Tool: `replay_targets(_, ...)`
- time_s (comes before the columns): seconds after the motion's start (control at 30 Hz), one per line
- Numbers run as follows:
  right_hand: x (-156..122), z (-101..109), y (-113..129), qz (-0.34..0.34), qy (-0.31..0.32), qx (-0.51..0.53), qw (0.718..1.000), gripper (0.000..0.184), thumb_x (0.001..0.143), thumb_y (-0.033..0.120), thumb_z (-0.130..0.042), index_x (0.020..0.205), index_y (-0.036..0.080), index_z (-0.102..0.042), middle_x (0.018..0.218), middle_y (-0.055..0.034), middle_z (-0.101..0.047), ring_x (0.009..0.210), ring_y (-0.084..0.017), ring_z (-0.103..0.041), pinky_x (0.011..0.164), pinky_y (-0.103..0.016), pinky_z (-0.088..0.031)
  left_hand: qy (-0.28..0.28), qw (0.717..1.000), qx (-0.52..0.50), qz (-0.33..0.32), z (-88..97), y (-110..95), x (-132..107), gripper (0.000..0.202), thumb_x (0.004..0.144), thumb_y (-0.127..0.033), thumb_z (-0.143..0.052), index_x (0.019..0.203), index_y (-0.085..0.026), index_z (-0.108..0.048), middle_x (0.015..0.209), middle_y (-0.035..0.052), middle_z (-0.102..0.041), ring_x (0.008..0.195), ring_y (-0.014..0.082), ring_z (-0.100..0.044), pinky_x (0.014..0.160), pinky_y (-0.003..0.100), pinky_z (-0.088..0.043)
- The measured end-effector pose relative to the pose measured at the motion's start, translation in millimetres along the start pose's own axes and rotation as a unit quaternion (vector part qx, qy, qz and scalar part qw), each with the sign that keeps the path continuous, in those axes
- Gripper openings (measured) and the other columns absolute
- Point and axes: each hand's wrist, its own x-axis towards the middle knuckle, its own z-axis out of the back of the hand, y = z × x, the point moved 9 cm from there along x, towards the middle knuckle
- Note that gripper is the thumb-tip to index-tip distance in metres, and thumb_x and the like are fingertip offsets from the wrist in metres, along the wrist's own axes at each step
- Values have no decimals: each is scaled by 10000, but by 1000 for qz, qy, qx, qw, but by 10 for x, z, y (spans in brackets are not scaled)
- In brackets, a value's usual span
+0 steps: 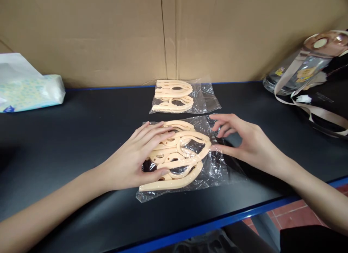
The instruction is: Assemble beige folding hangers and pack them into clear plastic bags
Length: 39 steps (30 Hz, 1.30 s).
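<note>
A clear plastic bag lies on the black table in front of me, filled with several peach-coloured curved plastic pieces. My left hand lies flat on the bag's left half, fingers stretched over the pieces. My right hand is at the bag's right end, fingers curled and apart, thumb and fingertips touching the plastic film near its opening. A second, smaller bag of the same peach pieces lies just behind, near the cardboard wall.
A soft pack of tissues sits at the far left. A clear water bottle with a strap lies at the far right on a dark bag. A cardboard wall backs the table; its blue front edge runs below.
</note>
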Motion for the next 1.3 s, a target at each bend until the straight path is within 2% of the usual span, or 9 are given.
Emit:
replay_targets(0.13,-13,-21,39,-6,13,-1,1000,378,902,298,-663,1255,218,-553,846,20,-698,743,-124,-669,751,-253,-561,10,1000,10,-4,-20,6,-8,704,901,-516,-584,1479,-207,-329,1522,121,-430,1451,297,-323,1210,536,-215)
replay_targets(0.23,-57,-139,207,45,59,8,997,389,939,170,-575,1317,231,-509,998,4,-710,864,-105,-681,813,-214,-534,2,1000,13,1,-18,19,-17,692,909,-517,-573,1475,-203,-329,1516,123,-436,1453,295,-319,1214,530,-211)
replay_targets(0.37,-131,-285,341,95,126,-7,987,445,951,162,-550,1379,254,-470,1171,-24,-686,1010,-137,-671,872,-244,-520,8,1000,19,-10,-36,7,-23,716,909,-519,-578,1486,-188,-313,1516,126,-433,1457,289,-309,1217,525,-199)
replay_targets(0.6,-95,-59,299,76,51,-5,996,376,952,180,-548,1323,231,-522,1180,-28,-721,1058,-137,-694,894,-207,-519,7,1000,17,-13,-27,12,-12,712,912,-513,-579,1480,-167,-325,1513,128,-433,1456,281,-309,1223,512,-186)
replay_targets(0.97,-105,-267,372,85,196,108,971,427,988,144,-470,1390,286,-501,1433,-12,-568,1246,-129,-593,991,-221,-501,28,1000,14,-2,24,34,-32,651,888,-337,-537,1479,-177,-318,1516,117,-435,1457,294,-307,1213,580,-165)
replay_targets(1.07,-63,-215,308,79,152,105,980,409,985,140,-475,1367,281,-517,1287,-9,-669,1069,-116,-684,876,-211,-545,32,998,46,-9,51,-36,-41,673,870,-262,-483,1508,-175,-287,1539,107,-418,1454,297,-321,1216,608,-100)
replay_targets(1.17,-2,-5,163,84,37,19,996,370,976,122,-475,1313,254,-553,1065,-8,-725,981,-133,-686,895,-260,-537,50,995,63,-57,-4,-268,-56,677,870,-177,-423,1531,-182,-276,1576,77,-374,1472,266,-298,1238,539,-118)
replay_targets(1.23,23,109,62,91,-16,-60,994,327,972,118,-464,1249,231,-596,1089,-43,-693,1035,-167,-652,958,-323,-516,68,992,63,-85,-74,-430,-77,678,867,-148,-421,1532,-175,-297,1605,65,-320,1495,252,-247,1247,480,-151)
replay_targets(1.3,50,118,-55,84,-12,-109,990,338,965,118,-457,1253,222,-599,1196,-82,-638,1129,-202,-609,1009,-380,-495,75,991,58,-96,-116,-532,-95,652,877,-183,-463,1517,-162,-338,1613,74,-299,1505,259,-217,1250,459,-161)
